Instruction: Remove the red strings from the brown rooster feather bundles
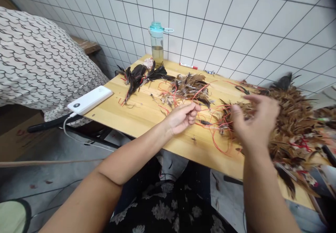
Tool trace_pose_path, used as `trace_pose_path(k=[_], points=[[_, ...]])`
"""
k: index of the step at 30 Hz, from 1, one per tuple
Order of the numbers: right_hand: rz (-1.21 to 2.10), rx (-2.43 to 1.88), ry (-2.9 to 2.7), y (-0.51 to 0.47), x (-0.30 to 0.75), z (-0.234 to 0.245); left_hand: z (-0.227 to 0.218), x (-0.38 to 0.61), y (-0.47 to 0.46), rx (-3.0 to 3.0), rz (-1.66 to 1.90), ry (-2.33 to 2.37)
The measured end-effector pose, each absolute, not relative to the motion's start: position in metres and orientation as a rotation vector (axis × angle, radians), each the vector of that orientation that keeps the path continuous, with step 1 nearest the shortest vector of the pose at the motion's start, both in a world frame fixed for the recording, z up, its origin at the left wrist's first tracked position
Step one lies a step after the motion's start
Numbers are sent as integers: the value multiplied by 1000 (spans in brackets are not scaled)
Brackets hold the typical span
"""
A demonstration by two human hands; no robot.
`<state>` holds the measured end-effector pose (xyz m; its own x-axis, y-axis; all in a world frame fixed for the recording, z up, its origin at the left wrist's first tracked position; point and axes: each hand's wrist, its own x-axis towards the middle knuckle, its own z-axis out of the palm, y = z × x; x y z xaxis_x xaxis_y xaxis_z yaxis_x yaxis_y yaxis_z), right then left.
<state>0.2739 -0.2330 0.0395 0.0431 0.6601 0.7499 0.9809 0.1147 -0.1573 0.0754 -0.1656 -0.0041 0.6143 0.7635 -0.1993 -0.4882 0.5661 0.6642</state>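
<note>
My left hand [183,115] rests on the wooden table [147,112] with its fingers pinched together on a thin red thread [217,112]. My right hand [256,121] hovers over the edge of a large brown feather pile [294,121], fingers spread and blurred by motion, with red thread running under it. A smaller heap of brown feathers [190,87] tangled with red thread lies just beyond my left hand. A bundle of dark feathers [141,75] lies farther left.
A white power bank [89,99] with a cable sits at the table's left corner. A teal-capped water bottle [157,43] and a red marker [188,66] stand by the tiled wall. A patterned cloth [39,61] lies at left.
</note>
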Motion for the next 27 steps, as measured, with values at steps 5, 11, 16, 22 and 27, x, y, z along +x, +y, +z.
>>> trace_pose_path(k=[5, 11, 16, 22, 27], points=[[-496, -1686, -1748, -235, 245, -7, -18, 72, -170, 490, 794, 508], [-606, -1820, -1391, -246, 284, -18, -31, 59, -165, 305, 893, 559], [-498, -1799, -1660, -252, 255, -16, -26, 78, -181, 534, 786, 574], [-20, -1688, -1895, -247, 226, -24, -22, 93, -183, 802, 690, 508], [269, -1745, -1861, -241, 256, -35, -12, 74, -151, 793, 870, 536]])
